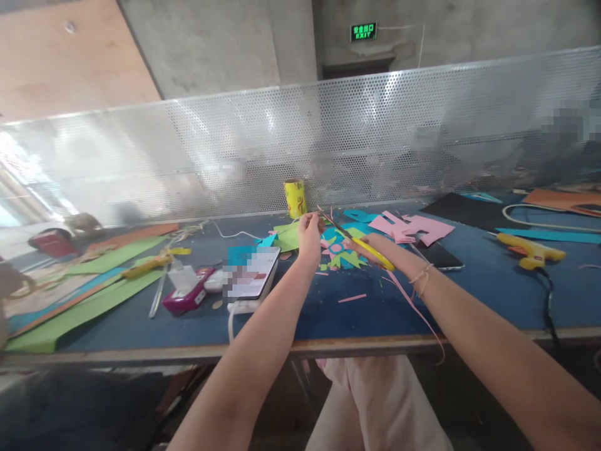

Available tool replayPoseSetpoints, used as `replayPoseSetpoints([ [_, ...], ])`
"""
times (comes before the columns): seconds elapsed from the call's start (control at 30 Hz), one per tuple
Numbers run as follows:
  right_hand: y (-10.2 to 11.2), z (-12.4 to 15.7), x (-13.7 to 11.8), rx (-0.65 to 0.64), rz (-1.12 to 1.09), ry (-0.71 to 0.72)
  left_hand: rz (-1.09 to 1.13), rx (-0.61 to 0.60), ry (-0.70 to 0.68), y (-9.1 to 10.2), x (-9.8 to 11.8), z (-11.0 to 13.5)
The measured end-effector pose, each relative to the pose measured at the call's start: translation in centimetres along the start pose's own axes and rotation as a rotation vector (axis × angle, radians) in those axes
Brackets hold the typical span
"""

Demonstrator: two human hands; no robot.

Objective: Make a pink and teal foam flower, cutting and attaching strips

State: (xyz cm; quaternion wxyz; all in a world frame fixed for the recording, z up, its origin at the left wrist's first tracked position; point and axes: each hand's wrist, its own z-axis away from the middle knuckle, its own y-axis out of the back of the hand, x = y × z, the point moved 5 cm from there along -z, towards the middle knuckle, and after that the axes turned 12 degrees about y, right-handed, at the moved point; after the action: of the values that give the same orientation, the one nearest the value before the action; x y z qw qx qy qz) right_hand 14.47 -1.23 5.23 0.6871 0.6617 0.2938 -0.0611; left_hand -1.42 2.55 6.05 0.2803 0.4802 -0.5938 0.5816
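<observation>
Yellow scissors (365,245) in right hand (384,244), yellow cylinder (295,199) upright, contents hidden

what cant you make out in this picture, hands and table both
All in the head view:
1. What, if anything, the left hand pinches: too small and blurred.
2. The exact grip of the right hand on the yellow scissors: partly hidden by the handles, and blurred.
3. The left part of the lit phone: covered by pixelation.
4. The full extent of the orange paper: cut off by the right edge.
</observation>
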Motion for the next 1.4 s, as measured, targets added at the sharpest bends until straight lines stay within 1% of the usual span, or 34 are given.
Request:
replayPoseSetpoints([
  [0.1, 0.0, 0.1, 0.1, 0.014, -0.035, -0.004, -0.005, -0.016, -0.043, 0.0, 0.4, 0.2],
  [0.17, -0.2, 0.1, 0.2, 0.018, -0.045, -0.004, -0.017, -0.054, -0.036, -0.3, 0.3, 0.4],
  [0.27, -0.2, 0.0, 0.3, 0.036, -0.050, 0.003, -0.045, -0.099, 0.004, -0.8, -0.1, 0.6],
  [0.37, 0.0, 0.0, 0.3, 0.043, -0.031, 0.039, -0.022, -0.118, 0.041, -1.0, -0.4, 0.7],
  [0.57, 0.4, -0.5, 0.3, 0.098, 0.156, 0.112, 0.069, -0.160, 0.150, -1.1, -0.3, 1.1],
  [0.77, 0.5, -1.0, 0.7, 0.148, 0.226, 0.195, 0.149, -0.202, 0.271, -1.4, -0.4, 1.6],
  [0.97, 0.7, -0.9, 0.6, 0.162, 0.273, 0.214, 0.194, -0.221, 0.307, -1.6, -0.5, 1.7],
  [1.1, 0.6, -0.5, 0.3, 0.127, 0.245, 0.197, 0.202, -0.220, 0.318, -1.7, -0.6, 1.6],
  [1.27, 0.6, 0.0, -0.6, 0.105, 0.139, 0.248, 0.201, -0.219, 0.325, -1.8, -0.5, 1.9],
  [1.4, 0.7, 0.5, -1.0, 0.094, 0.066, 0.204, 0.212, -0.219, 0.321, -1.9, -0.4, 1.9],
])
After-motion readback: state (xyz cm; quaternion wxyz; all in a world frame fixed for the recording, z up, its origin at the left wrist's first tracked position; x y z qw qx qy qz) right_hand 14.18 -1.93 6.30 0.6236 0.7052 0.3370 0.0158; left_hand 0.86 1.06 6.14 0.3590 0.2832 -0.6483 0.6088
